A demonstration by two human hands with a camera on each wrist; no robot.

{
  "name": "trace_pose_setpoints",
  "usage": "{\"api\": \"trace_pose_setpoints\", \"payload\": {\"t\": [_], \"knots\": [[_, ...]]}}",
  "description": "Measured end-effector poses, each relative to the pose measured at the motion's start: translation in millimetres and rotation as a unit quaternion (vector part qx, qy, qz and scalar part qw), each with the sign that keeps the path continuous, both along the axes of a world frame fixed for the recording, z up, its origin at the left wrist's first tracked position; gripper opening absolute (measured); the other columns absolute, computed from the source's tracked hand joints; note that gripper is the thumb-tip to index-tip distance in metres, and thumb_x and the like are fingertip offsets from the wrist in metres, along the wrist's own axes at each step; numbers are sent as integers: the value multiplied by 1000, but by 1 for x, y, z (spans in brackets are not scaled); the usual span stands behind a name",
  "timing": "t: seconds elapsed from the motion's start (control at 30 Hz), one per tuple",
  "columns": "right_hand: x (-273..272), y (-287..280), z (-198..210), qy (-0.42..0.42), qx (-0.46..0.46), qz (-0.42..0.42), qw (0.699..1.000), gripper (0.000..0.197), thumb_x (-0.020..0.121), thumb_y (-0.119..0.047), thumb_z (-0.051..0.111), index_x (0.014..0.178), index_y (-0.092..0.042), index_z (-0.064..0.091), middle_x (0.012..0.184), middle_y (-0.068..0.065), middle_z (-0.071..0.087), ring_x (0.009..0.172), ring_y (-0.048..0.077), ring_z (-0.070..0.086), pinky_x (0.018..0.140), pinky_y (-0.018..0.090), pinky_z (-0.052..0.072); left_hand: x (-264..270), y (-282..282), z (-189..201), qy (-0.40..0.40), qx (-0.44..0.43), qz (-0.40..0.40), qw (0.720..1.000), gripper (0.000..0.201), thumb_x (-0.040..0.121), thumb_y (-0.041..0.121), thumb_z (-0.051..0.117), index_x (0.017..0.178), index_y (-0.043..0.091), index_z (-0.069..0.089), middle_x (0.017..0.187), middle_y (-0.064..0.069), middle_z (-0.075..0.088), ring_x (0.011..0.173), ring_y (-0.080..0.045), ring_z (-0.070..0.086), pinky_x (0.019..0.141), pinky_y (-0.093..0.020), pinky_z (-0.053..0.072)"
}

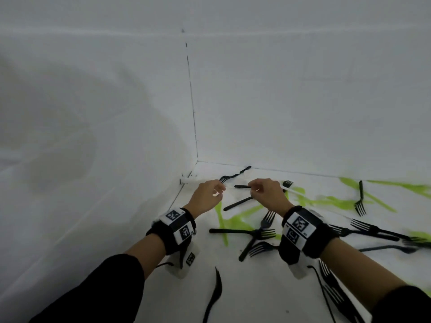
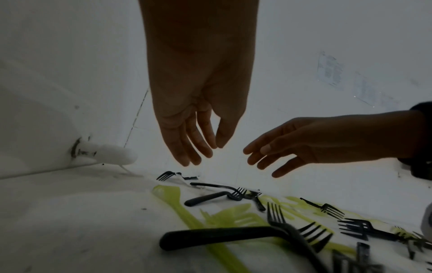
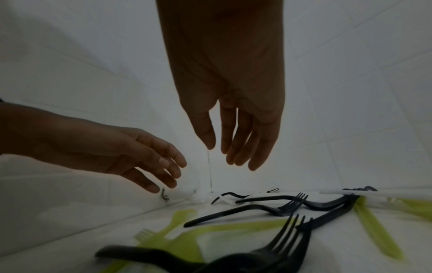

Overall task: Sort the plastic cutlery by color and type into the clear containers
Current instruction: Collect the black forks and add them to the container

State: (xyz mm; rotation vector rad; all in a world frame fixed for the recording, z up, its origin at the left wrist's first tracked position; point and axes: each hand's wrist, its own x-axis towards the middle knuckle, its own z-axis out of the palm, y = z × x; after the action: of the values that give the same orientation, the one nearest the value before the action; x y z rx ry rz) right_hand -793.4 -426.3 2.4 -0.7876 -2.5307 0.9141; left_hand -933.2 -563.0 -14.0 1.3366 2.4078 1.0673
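Both hands hover low over the far corner of the white tabletop (image 1: 268, 287), where its two walls meet. In the wrist views the left hand (image 2: 198, 133) and the right hand (image 3: 236, 133) each hang with fingers straight and relaxed, thumb a little apart, holding nothing; the head view alone makes them look as if they pinch something, but that is only cutlery lying behind them. The likely reason for the pose is a reach: each grip is spread ready to come down on a piece below.

The cutlery lies loose on the tabletop. Black forks (image 1: 261, 231) are scattered from the far corner along the right side, several crossing one another, and one black fork (image 1: 235, 174) lies right against the far wall. Pale green pieces (image 2: 177, 205), among them forks, lie flat under and between the black ones. A white piece (image 3: 346, 193) lies near the far wall.

No clear containers show in any view, so where the sorted pieces go cannot be told. The overlapping handles look like the main hindrance: lifting one fork may drag its neighbour. A small white fitting (image 2: 110, 154) juts from the left wall near the corner.
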Motion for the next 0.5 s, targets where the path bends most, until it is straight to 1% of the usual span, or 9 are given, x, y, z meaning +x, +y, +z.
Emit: {"api": "trace_pose_setpoints", "payload": {"t": [0.07, 0.1, 0.17, 0.2, 0.27, 0.3, 0.37, 0.43, 0.5], "knots": [[-15, 12, 0, -7, 2, -16, 1000, 28, 84, -5, 56, 110, -5, 66, 103, 13, 68, 100, 25, 62, 87, 24, 42, -28, 13, -10, 54, -50, 2, 997, 32, 86, 3, 54, 117, 7, 59, 118, -9, 61, 105, -20, 52, 83, -18, 38], [-19, 12, 1, -5, 2, -17, 1000, 28, 84, -5, 55, 110, -5, 66, 102, 13, 68, 101, 24, 62, 88, 25, 42, -35, 11, -11, 82, -88, 7, 993, 38, 87, 4, 52, 125, 10, 54, 127, -8, 57, 115, -23, 48, 92, -24, 36], [-29, 22, -2, -15, 2, -26, 1000, 29, 83, -5, 55, 110, -6, 66, 102, 12, 69, 100, 24, 62, 90, 27, 43, -54, 25, -21, 111, -151, 12, 982, 46, 90, 5, 46, 136, 13, 44, 135, -7, 50, 125, -25, 38, 99, -30, 33], [-31, 20, -3, -13, 2, -23, 1000, 29, 83, -5, 54, 110, -6, 66, 102, 12, 68, 100, 23, 62, 90, 26, 43, -57, 23, -19, 136, -179, 20, 974, 48, 91, 5, 44, 138, 15, 41, 135, -8, 49, 126, -25, 37, 98, -31, 33], [-39, 31, -8, -18, 5, -31, 999, 29, 83, -5, 53, 110, -6, 66, 103, 14, 68, 101, 24, 61, 89, 26, 43, -65, 36, -21, 189, -214, 26, 958, 48, 92, 4, 41, 138, 18, 42, 130, -11, 51, 122, -26, 42, 97, -32, 35], [-40, 30, -10, -19, 8, -26, 999, 29, 84, -4, 53, 110, -6, 66, 104, 14, 68, 101, 25, 61, 88, 25, 43, -64, 35, -19, 224, -232, 36, 946, 46, 93, 4, 40, 137, 18, 45, 127, -11, 52, 119, -27, 45, 96, -32, 36], [-50, 37, -16, -36, 15, -22, 999, 30, 84, -4, 53, 111, -6, 66, 105, 13, 67, 102, 24, 60, 88, 23, 40, -68, 46, -21, 303, -279, 33, 911, 41, 93, 4, 42, 130, 17, 51, 122, -9, 55, 117, -24, 47, 93, -31, 36], [-56, 39, -21, -52, 19, -10, 998, 30, 84, -5, 54, 111, -7, 65, 106, 12, 66, 104, 24, 58, 87, 21, 37, -66, 50, -19, 363, -324, 25, 873, 34, 91, 3, 45, 120, 16, 55, 117, -5, 58, 117, -23, 45, 84, -30, 34], [-66, 41, -28, -72, 20, -2, 997, 30, 84, -6, 54, 112, -8, 65, 108, 12, 65, 104, 25, 57, 86, 22, 36, -68, 54, -17, 386, -346, 23, 855, 31, 88, -2, 46, 112, 14, 57, 114, -4, 60, 117, -24, 44, 76, -29, 26]]}}
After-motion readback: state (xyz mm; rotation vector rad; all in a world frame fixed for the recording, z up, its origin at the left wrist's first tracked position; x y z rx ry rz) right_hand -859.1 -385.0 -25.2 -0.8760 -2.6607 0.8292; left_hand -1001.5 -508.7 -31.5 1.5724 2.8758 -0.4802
